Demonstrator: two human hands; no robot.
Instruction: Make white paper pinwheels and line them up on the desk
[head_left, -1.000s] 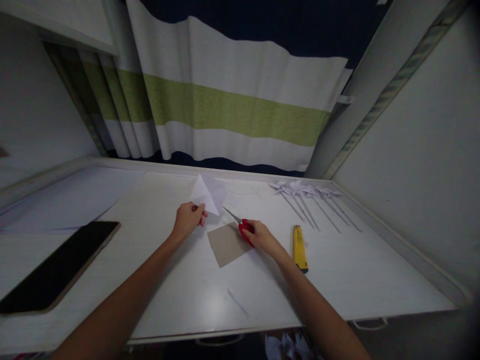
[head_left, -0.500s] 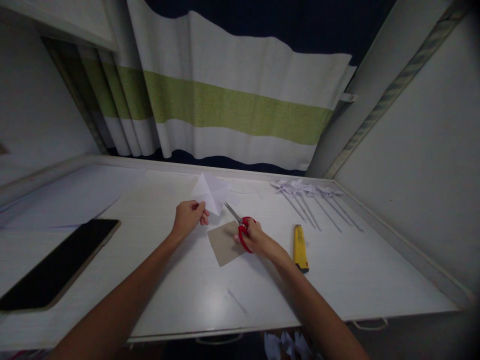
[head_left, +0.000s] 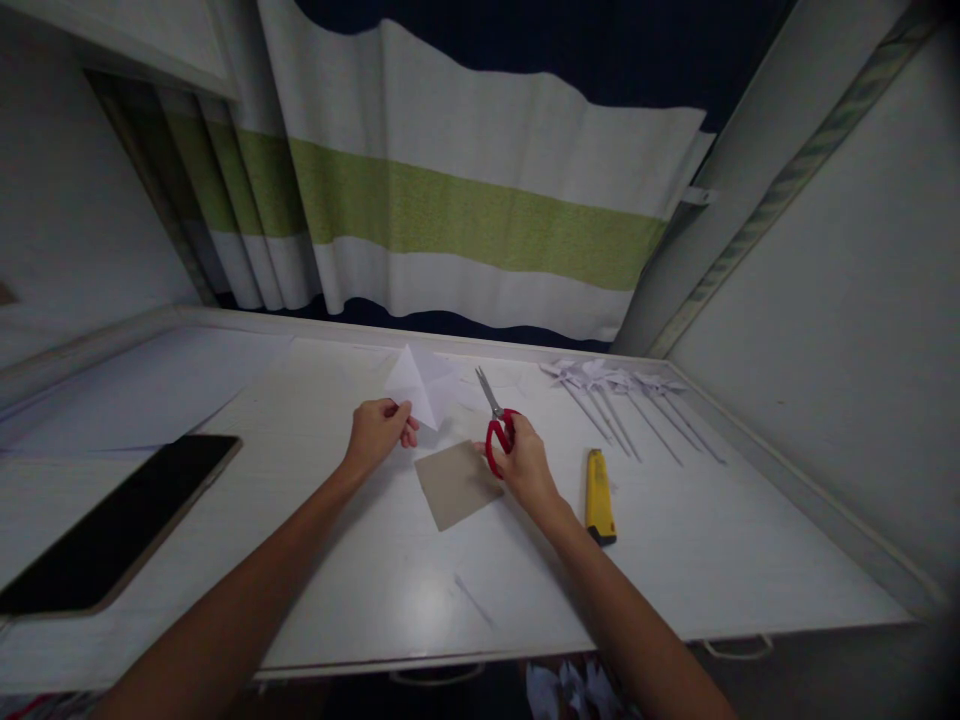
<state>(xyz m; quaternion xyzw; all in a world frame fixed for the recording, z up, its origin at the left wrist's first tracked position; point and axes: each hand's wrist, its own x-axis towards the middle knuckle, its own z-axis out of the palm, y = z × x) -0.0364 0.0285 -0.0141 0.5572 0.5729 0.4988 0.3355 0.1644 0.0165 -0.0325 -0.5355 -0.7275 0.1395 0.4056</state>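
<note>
Between the fingers of my left hand (head_left: 381, 432) is the lower edge of a creased sheet of white paper (head_left: 421, 385), held up above the table. My right hand (head_left: 528, 462) grips red-handled scissors (head_left: 495, 425) by the finger loops. Their blades point up and away, to the right of the paper, touching nothing; they look nearly shut. Below and between my hands, a square of grey-brown card (head_left: 456, 488) lies flat on the white table (head_left: 337, 590).
A yellow box cutter (head_left: 599, 498) lies to the right. Behind it rest several paper flowers (head_left: 611, 378) on thin stems. A black phone or tablet (head_left: 124, 525) and large white sheets (head_left: 150, 390) are at left. A thin white stick (head_left: 474, 600) lies near the front. A striped curtain (head_left: 465, 220) hangs behind.
My right hand has moved slightly up and right with the scissors, whose blades have swung more upright, away from the paper. My left hand and the paper have barely moved.
</note>
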